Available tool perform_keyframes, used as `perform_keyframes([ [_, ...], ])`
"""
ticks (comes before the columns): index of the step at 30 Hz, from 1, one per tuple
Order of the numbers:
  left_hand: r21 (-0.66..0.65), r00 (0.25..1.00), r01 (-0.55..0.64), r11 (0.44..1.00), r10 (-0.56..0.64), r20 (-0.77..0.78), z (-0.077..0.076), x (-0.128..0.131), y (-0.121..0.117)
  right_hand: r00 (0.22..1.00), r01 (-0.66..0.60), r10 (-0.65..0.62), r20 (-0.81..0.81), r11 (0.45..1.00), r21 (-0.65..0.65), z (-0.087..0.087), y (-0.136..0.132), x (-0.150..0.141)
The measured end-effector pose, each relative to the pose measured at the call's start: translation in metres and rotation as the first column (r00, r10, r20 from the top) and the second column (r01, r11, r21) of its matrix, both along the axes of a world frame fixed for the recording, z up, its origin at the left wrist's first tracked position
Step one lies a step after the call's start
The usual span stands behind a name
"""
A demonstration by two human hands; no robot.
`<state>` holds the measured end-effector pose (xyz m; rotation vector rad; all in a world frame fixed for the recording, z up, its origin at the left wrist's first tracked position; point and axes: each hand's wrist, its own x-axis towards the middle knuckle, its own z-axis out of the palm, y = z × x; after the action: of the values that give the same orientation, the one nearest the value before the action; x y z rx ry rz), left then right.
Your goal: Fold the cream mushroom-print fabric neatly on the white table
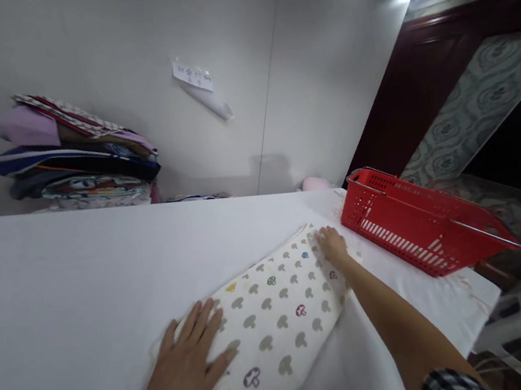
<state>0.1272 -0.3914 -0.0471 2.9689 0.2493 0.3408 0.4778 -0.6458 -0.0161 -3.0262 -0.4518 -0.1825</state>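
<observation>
A white cloth printed with grey mushrooms, a few of them coloured, lies folded in a long strip on the white-covered table. My left hand rests flat on its near left end, fingers spread, with a metal-banded watch on the wrist. At the strip's far right end, my right hand presses down on the fabric, its fingers slightly bent and a little apart. Neither palm grips anything that I can see.
To the right, a red plastic basket with metal handles stands on the table. Folded textiles are piled at the back left against a grey panel. A paper label hangs there. Beyond the right edge is a light-coloured stool.
</observation>
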Motion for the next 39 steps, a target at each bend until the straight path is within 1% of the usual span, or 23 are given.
perform_keyframes([
  [3, -0.008, 1.000, -0.005, 1.000, 0.005, -0.006, -0.002, 0.000, 0.001, 0.996, 0.084, -0.082, -0.026, 0.990, 0.115, 0.002, -0.019, 0.023],
  [5, -0.017, 1.000, -0.004, 1.000, 0.004, -0.009, -0.004, 0.000, 0.001, 0.993, 0.112, -0.105, -0.056, 0.985, 0.133, 0.000, -0.028, 0.032],
  [7, -0.022, 1.000, -0.006, 1.000, 0.005, -0.015, -0.004, 0.000, 0.001, 0.993, 0.111, -0.105, -0.052, 0.983, 0.146, -0.002, -0.033, 0.038],
  [10, -0.022, 1.000, -0.012, 1.000, 0.012, -0.001, -0.004, 0.000, 0.001, 0.996, 0.087, -0.079, -0.049, 0.981, 0.175, -0.003, -0.032, 0.041],
  [15, -0.008, 1.000, -0.003, 1.000, 0.003, 0.026, -0.005, -0.001, 0.002, 0.996, -0.009, 0.030, -0.084, 0.970, 0.241, 0.002, -0.020, 0.047],
  [20, -0.008, 1.000, -0.007, 1.000, 0.007, 0.018, -0.009, -0.001, 0.003, 0.990, -0.072, 0.106, -0.096, 0.950, 0.303, 0.003, 0.004, 0.059],
  [24, 0.026, 0.999, 0.001, 1.000, -0.003, 0.047, -0.015, -0.002, 0.005, 0.989, -0.058, 0.102, -0.105, 0.933, 0.356, 0.000, 0.022, 0.067],
  [27, 0.045, 0.997, 0.023, 0.999, -0.026, 0.074, -0.018, -0.002, 0.007, 0.990, -0.027, 0.080, -0.116, 0.917, 0.397, 0.000, 0.030, 0.073],
  [33, 0.050, 0.994, 0.033, 0.998, -0.038, 0.104, -0.017, -0.001, 0.008, 0.990, -0.039, 0.098, -0.103, 0.886, 0.461, 0.000, 0.035, 0.079],
  [39, 0.052, 0.995, 0.036, 0.998, -0.041, 0.087, -0.016, -0.002, 0.008, 0.985, -0.023, 0.094, -0.141, 0.898, 0.439, -0.005, 0.036, 0.081],
])
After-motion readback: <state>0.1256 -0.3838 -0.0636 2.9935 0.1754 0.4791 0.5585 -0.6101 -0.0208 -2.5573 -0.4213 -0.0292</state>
